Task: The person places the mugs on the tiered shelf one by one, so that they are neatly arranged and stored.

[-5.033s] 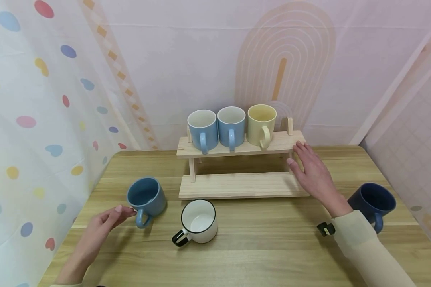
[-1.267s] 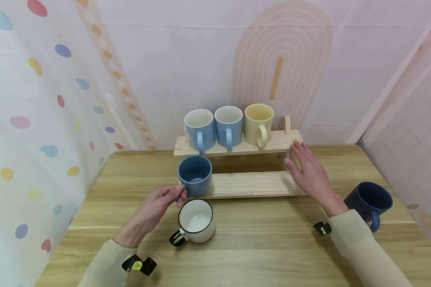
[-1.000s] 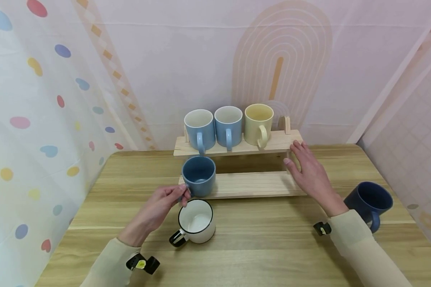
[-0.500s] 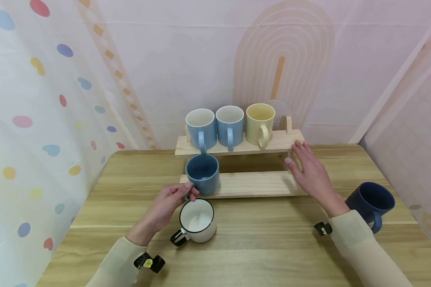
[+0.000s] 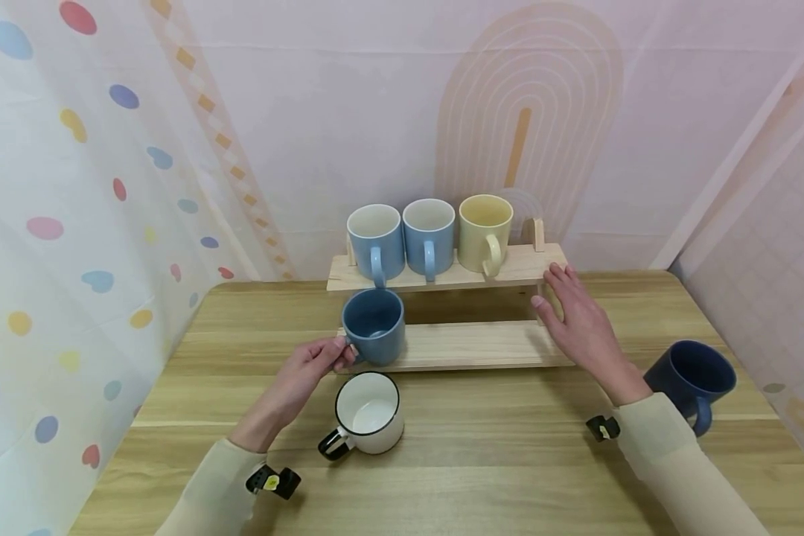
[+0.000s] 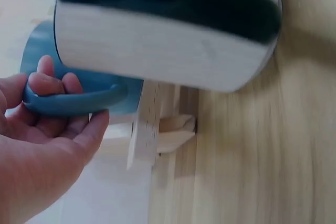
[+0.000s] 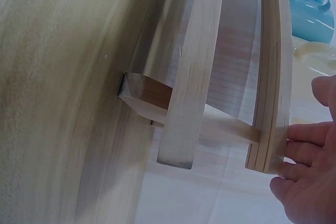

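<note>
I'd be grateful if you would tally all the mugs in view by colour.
Light blue mugs: 2
Yellow mug: 1
Teal mug: 1
White mug with black rim: 1
Navy mug: 1
Total: 6

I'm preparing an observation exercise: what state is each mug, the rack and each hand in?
Rack: standing
Teal mug: upright, gripped by handle
Left light-blue mug: upright, on the rack
Right light-blue mug: upright, on the rack
Yellow mug: upright, on the rack
White mug: upright, empty
Navy mug: upright, interior dark
Left hand: holding the teal mug's handle
Right hand: touching the rack's end
</note>
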`<state>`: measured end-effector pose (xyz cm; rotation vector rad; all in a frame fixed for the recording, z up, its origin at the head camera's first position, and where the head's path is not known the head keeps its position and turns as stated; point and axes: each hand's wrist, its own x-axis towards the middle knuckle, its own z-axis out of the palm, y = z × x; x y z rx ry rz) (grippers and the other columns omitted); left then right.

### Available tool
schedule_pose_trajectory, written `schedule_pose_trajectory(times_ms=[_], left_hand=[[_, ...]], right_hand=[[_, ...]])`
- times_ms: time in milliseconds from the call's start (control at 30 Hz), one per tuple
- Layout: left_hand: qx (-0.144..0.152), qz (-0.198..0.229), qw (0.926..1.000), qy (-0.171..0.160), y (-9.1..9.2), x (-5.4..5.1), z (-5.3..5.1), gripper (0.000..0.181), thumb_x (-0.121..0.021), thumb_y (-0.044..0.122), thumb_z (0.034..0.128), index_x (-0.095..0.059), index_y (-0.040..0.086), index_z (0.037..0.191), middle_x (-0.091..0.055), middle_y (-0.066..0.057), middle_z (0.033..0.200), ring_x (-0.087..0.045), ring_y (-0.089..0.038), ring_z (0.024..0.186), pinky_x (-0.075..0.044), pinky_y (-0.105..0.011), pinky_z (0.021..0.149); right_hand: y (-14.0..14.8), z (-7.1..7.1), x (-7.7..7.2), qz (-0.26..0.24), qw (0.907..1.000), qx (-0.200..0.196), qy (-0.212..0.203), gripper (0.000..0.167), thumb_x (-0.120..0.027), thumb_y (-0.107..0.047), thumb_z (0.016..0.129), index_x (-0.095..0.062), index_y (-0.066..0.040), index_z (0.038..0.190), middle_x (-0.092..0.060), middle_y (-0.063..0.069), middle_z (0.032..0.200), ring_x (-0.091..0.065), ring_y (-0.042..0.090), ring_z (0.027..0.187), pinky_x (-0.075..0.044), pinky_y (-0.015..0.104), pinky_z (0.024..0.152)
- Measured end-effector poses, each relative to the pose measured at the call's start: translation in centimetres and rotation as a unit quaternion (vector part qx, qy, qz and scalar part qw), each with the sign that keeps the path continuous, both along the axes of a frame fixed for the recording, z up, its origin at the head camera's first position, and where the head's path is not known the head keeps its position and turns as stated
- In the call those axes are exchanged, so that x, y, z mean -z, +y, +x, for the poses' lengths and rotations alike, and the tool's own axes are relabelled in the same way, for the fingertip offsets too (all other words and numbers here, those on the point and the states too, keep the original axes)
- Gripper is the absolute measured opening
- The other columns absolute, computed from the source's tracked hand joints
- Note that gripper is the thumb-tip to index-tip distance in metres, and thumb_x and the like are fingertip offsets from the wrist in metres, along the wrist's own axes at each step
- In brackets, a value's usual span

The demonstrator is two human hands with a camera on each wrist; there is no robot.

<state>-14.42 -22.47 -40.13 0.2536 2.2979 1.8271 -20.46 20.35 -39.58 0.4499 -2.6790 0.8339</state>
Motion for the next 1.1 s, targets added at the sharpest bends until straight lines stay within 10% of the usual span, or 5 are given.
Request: schedule_pose_trajectory(times_ms=[333, 700, 1100], left_hand=[[-0.019, -0.028, 0.9989, 0.031, -0.9, 0.2, 0.4, 0.047, -0.042, 0.031, 0.1135, -0.064, -0.010, 0.123, -0.065, -0.024, 0.120, -0.061, -0.025, 0.116, -0.047, -0.027, 0.106], [-0.044, -0.038, 0.9974, 0.044, -4.8, 0.4, 3.8, 0.046, -0.044, 0.027, 0.1132, -0.052, -0.014, 0.133, -0.056, -0.033, 0.135, -0.063, -0.013, 0.118, -0.052, -0.021, 0.100], [0.160, -0.090, 0.9830, -0.012, -7.2, 1.2, 5.9, 0.039, -0.036, 0.019, 0.1147, -0.067, 0.001, 0.129, -0.070, -0.015, 0.128, -0.065, -0.020, 0.123, -0.047, -0.022, 0.104]], right_hand=[[-0.2, 0.0, -0.1, -0.002, 1.0000, -0.001, -0.005, 0.063, -0.046, -0.039, 0.111, -0.042, 0.008, 0.152, -0.034, 0.027, 0.162, -0.019, 0.043, 0.155, -0.024, 0.068, 0.118], [-0.1, 0.2, -0.2, -0.004, 1.0000, -0.003, -0.008, 0.063, -0.047, -0.040, 0.111, -0.042, 0.007, 0.153, -0.032, 0.025, 0.163, -0.019, 0.042, 0.155, -0.024, 0.068, 0.118], [0.1, 0.4, -0.3, -0.002, 0.9999, -0.006, -0.015, 0.064, -0.046, -0.040, 0.111, -0.041, 0.007, 0.153, -0.032, 0.026, 0.164, -0.018, 0.043, 0.155, -0.024, 0.069, 0.117]])
